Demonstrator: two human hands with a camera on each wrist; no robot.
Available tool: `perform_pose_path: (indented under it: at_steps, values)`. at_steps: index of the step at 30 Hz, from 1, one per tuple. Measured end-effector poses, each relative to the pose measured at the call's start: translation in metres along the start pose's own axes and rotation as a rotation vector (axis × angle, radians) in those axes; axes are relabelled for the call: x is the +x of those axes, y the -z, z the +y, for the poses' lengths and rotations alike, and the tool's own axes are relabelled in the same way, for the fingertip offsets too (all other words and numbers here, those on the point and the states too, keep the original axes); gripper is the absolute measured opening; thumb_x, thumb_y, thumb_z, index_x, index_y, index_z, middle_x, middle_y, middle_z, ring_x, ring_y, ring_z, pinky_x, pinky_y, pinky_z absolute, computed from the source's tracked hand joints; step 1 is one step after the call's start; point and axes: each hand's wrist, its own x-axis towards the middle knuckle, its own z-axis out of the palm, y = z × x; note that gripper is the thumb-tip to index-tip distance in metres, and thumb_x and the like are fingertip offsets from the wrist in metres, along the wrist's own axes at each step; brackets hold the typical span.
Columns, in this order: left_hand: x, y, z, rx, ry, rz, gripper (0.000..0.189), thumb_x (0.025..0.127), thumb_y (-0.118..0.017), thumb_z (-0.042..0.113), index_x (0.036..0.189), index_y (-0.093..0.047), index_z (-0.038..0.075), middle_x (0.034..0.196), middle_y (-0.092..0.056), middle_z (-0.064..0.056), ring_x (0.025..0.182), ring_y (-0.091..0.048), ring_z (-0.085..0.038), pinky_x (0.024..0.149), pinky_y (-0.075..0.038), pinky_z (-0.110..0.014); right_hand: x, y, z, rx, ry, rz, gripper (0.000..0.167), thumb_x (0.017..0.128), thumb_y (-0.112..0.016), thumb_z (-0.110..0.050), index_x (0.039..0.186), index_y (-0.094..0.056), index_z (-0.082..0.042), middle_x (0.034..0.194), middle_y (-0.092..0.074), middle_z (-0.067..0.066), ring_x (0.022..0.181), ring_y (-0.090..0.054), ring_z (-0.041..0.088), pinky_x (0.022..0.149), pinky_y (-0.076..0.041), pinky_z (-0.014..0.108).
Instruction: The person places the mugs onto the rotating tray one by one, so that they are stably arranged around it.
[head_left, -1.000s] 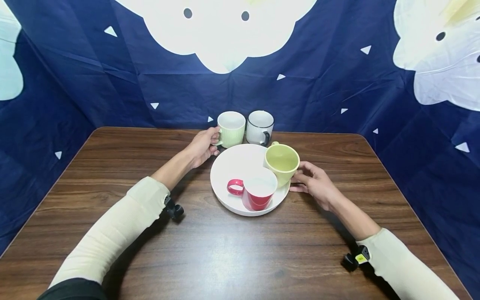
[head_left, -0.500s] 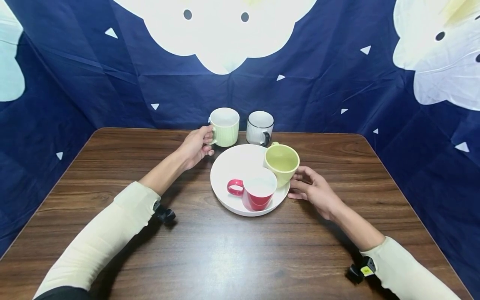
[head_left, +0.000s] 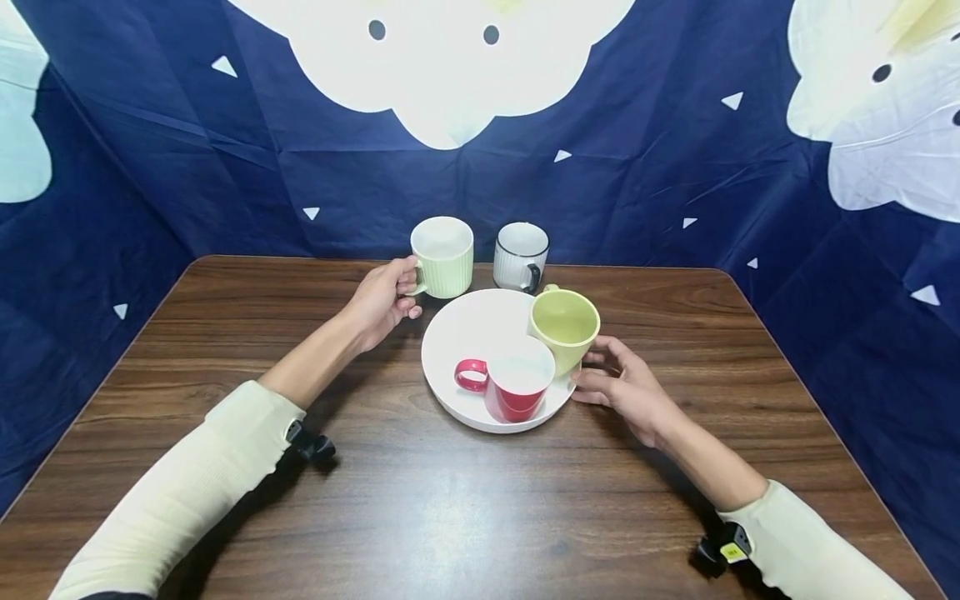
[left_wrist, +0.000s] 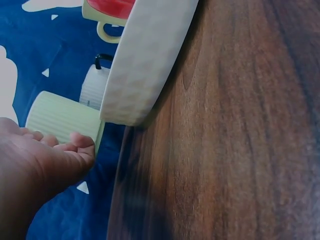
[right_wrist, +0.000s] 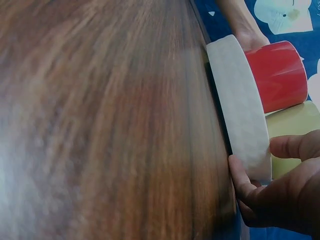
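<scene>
My left hand [head_left: 384, 302] holds a pale green ribbed mug [head_left: 448, 275] by its handle, left of a white mug and just behind a white round dish. In the left wrist view, fingers curl at the side of the green mug [left_wrist: 62, 117]. My right hand [head_left: 630, 390] grips the right edge of the dish [head_left: 457, 333]; the right wrist view shows the thumb at the rim and a finger low against the wall of the dish [right_wrist: 240, 105]. Inside the dish stand a red mug [head_left: 516, 403], white within, and a yellow-green mug [head_left: 566, 352].
A white ribbed mug [head_left: 512, 271] with a black rim and handle stands behind the dish near the back edge of the wooden table [head_left: 450, 517]. A dark blue cloth [head_left: 360, 183] with white cloud shapes hangs behind and around the table.
My left hand has moved left with the pale green mug, widening the gap to the white mug. The right hand has shifted slightly down along the dish's edge; the dish and its mugs stay put.
</scene>
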Motion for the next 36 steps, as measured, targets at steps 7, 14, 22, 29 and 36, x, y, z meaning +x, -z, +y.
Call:
perform_pose_path:
  at_steps: [7,14,22,29,36]
  values:
    - [-0.005,0.001,0.002,-0.031,-0.020,0.006,0.040,0.122,-0.044,0.032,0.084,-0.035,0.020,0.082,-0.032,0.009,0.065,-0.032,-0.009,0.067,-0.041,-0.024,0.000,0.000,-0.001,0.012,0.003,-0.001,0.068,0.103,-0.067,0.008,0.164,-0.036,0.007,0.149,-0.048,0.026,0.113,-0.071,0.013,0.100,-0.068,0.035]
    - [-0.013,0.002,0.003,-0.012,-0.021,-0.008,0.041,0.122,-0.044,0.032,0.084,-0.034,0.019,0.083,-0.032,0.008,0.067,-0.032,-0.009,0.068,-0.041,-0.024,0.003,0.001,-0.001,0.007,-0.004,-0.002,0.068,0.103,-0.068,0.008,0.163,-0.037,0.007,0.153,-0.046,0.028,0.113,-0.071,0.012,0.102,-0.067,0.033]
    - [-0.024,0.000,0.005,-0.014,-0.021,-0.033,0.040,0.122,-0.043,0.032,0.085,-0.035,0.019,0.083,-0.032,0.009,0.067,-0.032,-0.009,0.068,-0.041,-0.025,0.005,0.003,-0.001,-0.006,-0.010,0.006,0.067,0.103,-0.068,0.008,0.163,-0.038,0.007,0.154,-0.046,0.029,0.113,-0.071,0.014,0.103,-0.067,0.033]
    - [-0.033,0.001,0.011,-0.036,-0.029,-0.038,0.038,0.122,-0.043,0.030,0.085,-0.037,0.020,0.081,-0.033,0.009,0.066,-0.032,-0.009,0.067,-0.040,-0.025,0.006,0.004,-0.003,-0.023,-0.021,0.018,0.065,0.104,-0.068,0.005,0.163,-0.039,0.007,0.153,-0.046,0.028,0.114,-0.070,0.015,0.103,-0.067,0.033]
    - [-0.045,0.003,0.015,-0.022,-0.023,-0.039,0.038,0.122,-0.044,0.031,0.087,-0.038,0.019,0.082,-0.033,0.010,0.068,-0.032,-0.009,0.067,-0.041,-0.024,0.009,0.004,-0.003,-0.025,-0.023,0.019,0.064,0.104,-0.068,0.005,0.162,-0.040,0.008,0.152,-0.047,0.027,0.112,-0.070,0.015,0.102,-0.067,0.033]
